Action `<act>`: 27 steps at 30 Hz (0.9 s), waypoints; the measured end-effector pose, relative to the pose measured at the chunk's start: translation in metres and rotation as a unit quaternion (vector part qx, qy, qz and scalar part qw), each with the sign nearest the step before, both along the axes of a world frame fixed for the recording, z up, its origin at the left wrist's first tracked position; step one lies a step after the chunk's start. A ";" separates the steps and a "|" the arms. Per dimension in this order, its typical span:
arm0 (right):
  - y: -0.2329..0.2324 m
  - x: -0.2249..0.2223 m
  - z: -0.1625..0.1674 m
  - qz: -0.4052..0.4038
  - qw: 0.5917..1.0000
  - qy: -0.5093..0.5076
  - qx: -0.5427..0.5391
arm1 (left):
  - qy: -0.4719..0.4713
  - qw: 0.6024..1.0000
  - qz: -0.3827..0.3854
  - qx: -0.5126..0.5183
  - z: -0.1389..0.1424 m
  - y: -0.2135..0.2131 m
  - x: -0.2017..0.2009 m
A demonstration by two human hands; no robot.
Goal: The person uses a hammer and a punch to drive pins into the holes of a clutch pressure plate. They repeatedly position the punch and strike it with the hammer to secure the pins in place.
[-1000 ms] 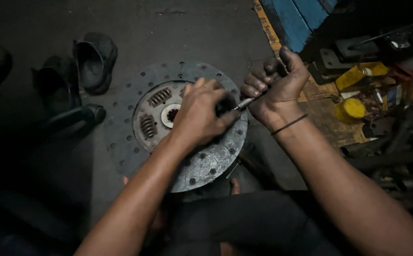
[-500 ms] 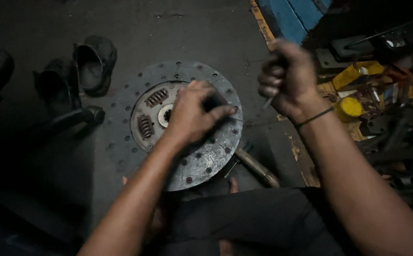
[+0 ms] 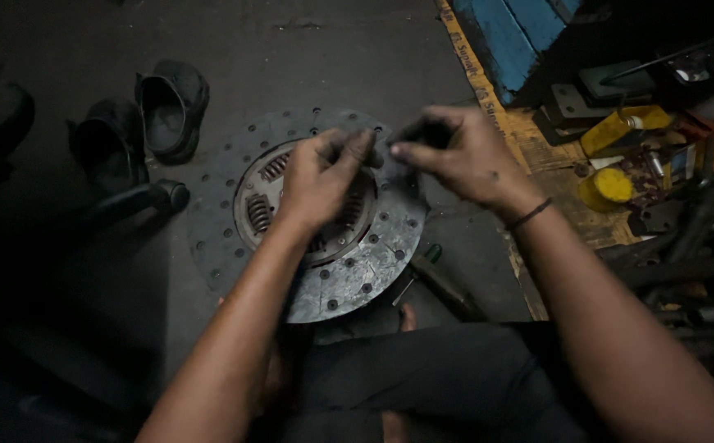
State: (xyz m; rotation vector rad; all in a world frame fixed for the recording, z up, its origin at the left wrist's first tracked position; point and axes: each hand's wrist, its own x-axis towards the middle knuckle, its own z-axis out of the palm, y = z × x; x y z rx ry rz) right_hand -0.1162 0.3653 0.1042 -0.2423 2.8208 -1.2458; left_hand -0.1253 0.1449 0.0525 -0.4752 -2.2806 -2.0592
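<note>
While on floor: clutch disc, between knees
Left hand: pinching small dark piece over hub
Right hand: pinching same piece
Handling: heavy, stiff, greasy; grip by rim

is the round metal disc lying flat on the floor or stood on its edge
Lying flat. The round metal disc shows its whole face, with springs and rivet holes, resting on the floor under both hands.
</note>
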 end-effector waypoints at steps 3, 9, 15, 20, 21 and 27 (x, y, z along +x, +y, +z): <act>0.022 -0.015 -0.016 -0.031 0.998 -0.007 0.057 | -0.009 0.999 0.028 0.015 -0.004 0.000 -0.005; 0.045 -0.032 -0.066 -0.024 0.984 -0.106 0.143 | -0.034 0.993 0.065 0.095 -0.011 -0.003 -0.013; 0.032 -0.027 -0.031 -0.177 0.977 -0.014 -0.117 | -0.039 0.987 0.099 0.118 -0.020 -0.001 -0.018; -0.005 -0.025 0.011 0.007 0.856 0.076 -0.511 | 0.036 0.989 0.118 0.083 -0.031 0.002 -0.025; -0.015 -0.027 0.011 0.028 0.839 0.073 -0.538 | 0.021 0.991 0.116 0.066 -0.032 0.001 -0.026; -0.056 -0.041 -0.008 -0.060 0.844 0.101 -0.523 | 0.085 0.989 0.078 0.095 -0.027 0.000 -0.017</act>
